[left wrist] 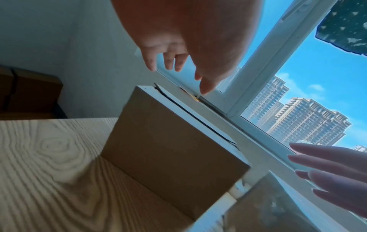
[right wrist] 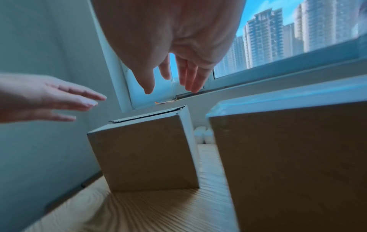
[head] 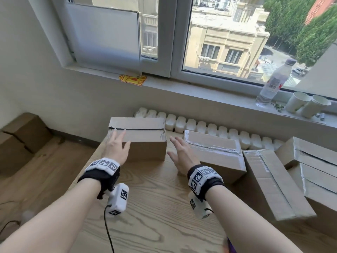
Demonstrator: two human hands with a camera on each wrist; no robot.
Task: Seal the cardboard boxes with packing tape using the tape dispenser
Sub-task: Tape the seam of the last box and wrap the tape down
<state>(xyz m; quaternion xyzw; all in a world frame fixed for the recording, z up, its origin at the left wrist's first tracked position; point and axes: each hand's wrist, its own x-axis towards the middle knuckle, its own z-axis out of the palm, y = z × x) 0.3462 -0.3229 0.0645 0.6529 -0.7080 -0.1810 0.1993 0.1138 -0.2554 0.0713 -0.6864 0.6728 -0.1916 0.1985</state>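
- Both hands, left hand [head: 116, 147] and right hand [head: 179, 152], are being held wide, fingers spread, nothing grasped.
- An untaped cardboard box [head: 144, 141] is being flanked at frame centre on the wooden table [head: 155, 207].

The right hand [right wrist: 168, 47] hangs with fingers straight above a small brown cardboard box [right wrist: 145, 155] whose top seam gapes. The left hand [right wrist: 39, 97], fingers spread, reaches from the left. A larger tape-topped brown cardboard box [right wrist: 294, 164] stands just beside, on the pale wood-grain tabletop [right wrist: 158, 210].
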